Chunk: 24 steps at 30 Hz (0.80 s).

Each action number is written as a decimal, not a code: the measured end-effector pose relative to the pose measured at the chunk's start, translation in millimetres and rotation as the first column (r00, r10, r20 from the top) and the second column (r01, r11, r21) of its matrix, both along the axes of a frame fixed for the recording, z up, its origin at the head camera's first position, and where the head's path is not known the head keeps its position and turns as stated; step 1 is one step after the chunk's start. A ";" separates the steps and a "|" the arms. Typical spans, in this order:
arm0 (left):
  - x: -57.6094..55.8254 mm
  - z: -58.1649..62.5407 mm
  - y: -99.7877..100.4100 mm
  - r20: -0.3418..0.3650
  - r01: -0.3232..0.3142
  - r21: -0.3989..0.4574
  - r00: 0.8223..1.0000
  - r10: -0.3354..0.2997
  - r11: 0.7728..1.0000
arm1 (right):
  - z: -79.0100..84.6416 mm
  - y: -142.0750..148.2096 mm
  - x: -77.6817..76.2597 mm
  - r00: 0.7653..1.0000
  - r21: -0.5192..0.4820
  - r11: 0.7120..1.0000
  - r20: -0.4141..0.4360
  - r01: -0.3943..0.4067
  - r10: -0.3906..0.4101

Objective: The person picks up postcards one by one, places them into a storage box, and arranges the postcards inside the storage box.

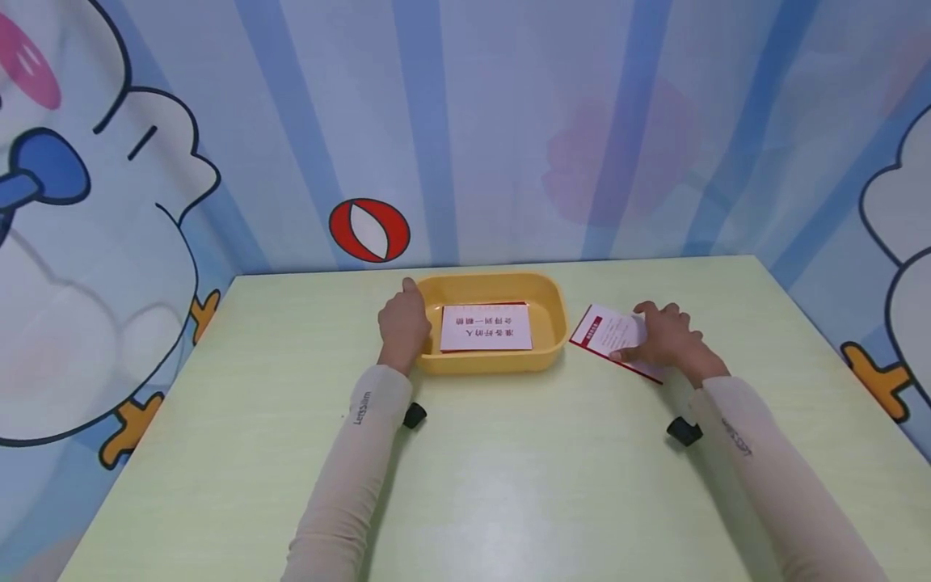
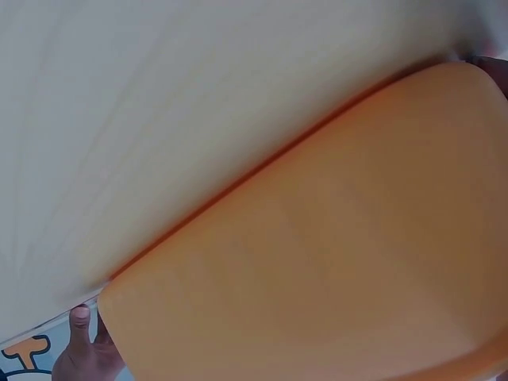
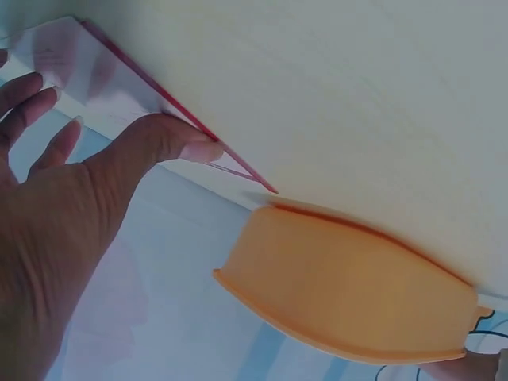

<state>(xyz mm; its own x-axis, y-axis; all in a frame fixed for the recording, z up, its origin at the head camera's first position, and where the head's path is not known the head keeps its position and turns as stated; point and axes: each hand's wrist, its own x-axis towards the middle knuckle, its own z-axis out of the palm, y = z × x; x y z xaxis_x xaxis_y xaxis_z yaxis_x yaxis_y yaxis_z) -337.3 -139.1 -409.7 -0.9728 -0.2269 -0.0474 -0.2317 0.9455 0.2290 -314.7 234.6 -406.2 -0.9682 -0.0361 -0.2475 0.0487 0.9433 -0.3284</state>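
In the head view my left hand (image 1: 404,325) grips the left end of a yellow plastic basin (image 1: 494,365). Inside the basin lie white cards (image 1: 486,327) with red edges and printed characters. To the right, a white and red printed card (image 1: 600,327) lies on the table under my right hand (image 1: 665,339). My right thumb (image 3: 198,149) touches the card's red near edge in the right wrist view, while the other fingers spread loosely above the far side. The basin's side (image 2: 309,238) fills much of the left wrist view and hides most of my left hand.
The pale table (image 1: 494,485) ends at a back edge close behind the basin. Beyond it rises a blue striped backdrop (image 1: 494,145) with cartoon figures. A small black piece (image 1: 684,432) sits under my right wrist, another (image 1: 414,415) beside the left.
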 end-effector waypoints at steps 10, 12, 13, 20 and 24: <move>-0.9 -3.8 0.2 0.004 -0.002 0.013 1.000 0.002 1.000 | 1.3 -0.4 -5.3 0.999 0.010 1.000 0.022 0.026 -0.027; -0.9 -3.7 0.3 -0.001 -0.003 0.012 1.000 0.003 1.000 | 1.3 -0.6 -5.0 1.000 0.006 1.000 0.007 0.026 -0.027; -0.8 -3.1 0.4 0.000 -0.005 0.012 1.000 0.005 1.000 | 1.1 -0.9 -4.8 1.000 0.002 1.000 0.000 0.031 -0.031; -1.1 -2.4 0.5 -0.002 -0.008 0.010 1.000 0.008 1.000 | -0.7 -2.0 -4.6 0.998 -0.040 0.998 -0.035 0.055 -0.056; -1.8 -2.0 -1.2 -0.008 -0.002 0.011 1.000 0.002 1.000 | -1.0 -4.5 -5.6 0.996 -0.041 0.997 -0.056 0.065 -0.067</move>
<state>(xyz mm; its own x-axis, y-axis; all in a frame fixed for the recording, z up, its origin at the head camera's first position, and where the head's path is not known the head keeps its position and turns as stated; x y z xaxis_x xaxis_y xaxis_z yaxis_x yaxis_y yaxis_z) -339.1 -140.3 -411.6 -0.9727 -0.2280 -0.0424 -0.2314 0.9425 0.2411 -320.3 230.1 -407.1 -0.9813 0.0198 -0.1914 0.0906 0.9251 -0.3689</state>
